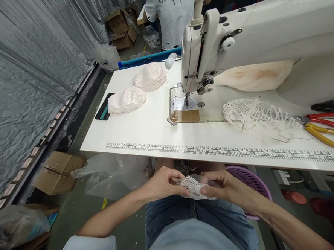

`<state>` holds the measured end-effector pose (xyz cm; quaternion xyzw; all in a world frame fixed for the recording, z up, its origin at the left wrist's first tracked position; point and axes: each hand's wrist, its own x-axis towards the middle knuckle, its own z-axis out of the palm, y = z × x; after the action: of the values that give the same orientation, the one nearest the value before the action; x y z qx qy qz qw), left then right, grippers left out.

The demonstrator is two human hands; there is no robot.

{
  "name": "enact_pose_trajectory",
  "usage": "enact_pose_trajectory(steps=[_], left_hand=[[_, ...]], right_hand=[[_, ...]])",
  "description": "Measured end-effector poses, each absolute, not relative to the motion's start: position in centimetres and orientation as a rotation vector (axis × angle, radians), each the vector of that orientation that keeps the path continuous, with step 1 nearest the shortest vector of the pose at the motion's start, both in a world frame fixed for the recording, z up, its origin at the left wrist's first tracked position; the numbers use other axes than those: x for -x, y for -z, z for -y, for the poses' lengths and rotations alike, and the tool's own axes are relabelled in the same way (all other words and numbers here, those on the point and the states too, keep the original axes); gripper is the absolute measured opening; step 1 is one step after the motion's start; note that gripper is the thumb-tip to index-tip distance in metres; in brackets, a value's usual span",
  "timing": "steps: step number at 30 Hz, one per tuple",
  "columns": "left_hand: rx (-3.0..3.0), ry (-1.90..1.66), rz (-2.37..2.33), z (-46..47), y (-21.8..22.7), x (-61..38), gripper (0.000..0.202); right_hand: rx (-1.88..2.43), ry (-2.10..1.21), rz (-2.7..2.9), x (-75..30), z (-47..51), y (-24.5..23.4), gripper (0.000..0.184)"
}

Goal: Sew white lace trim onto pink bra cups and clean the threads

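Between my two hands, over my lap and below the table edge, is a small piece of white lace (194,187) with some sheer fabric along it. My left hand (169,184) pinches its left end between thumb and fingers. At the other end my right hand (220,185) grips it the same way. Beyond them stands a white sewing machine (192,58), its presser foot (187,100) over the metal needle plate. More white lace pieces (255,113) lie in a pile right of the needle plate.
Two stacks of pale lace cups (127,100) sit on the table's left, one partly over a dark card (103,108). Red and yellow-handled scissors (325,129) lie at right. A printed ruler (182,150) runs along the front edge. A purple basket (250,179) stands below; another person (173,16) is beyond.
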<state>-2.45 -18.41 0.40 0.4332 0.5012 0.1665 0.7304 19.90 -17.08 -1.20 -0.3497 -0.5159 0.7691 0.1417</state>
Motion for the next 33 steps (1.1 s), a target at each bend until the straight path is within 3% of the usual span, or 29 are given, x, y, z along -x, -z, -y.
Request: enact_pose_trajectory(steps=[6, 15, 33], left_hand=[[-1.077, -0.369, -1.131, 18.4, -0.7, 2.0, 0.036], [-1.232, -0.322, -1.176, 18.6, -1.2, 2.2, 0.036], [-1.438, -0.367, -1.24, 18.8, -1.6, 2.0, 0.025]], right_hand=[[0.984, -2.157, 1.635, -20.2, 17.1, 1.2, 0.031], [1.054, -1.965, 1.751, -18.2, 16.8, 0.3, 0.043], [0.974, -1.679, 2.004, -18.4, 17.2, -0.3, 0.024]])
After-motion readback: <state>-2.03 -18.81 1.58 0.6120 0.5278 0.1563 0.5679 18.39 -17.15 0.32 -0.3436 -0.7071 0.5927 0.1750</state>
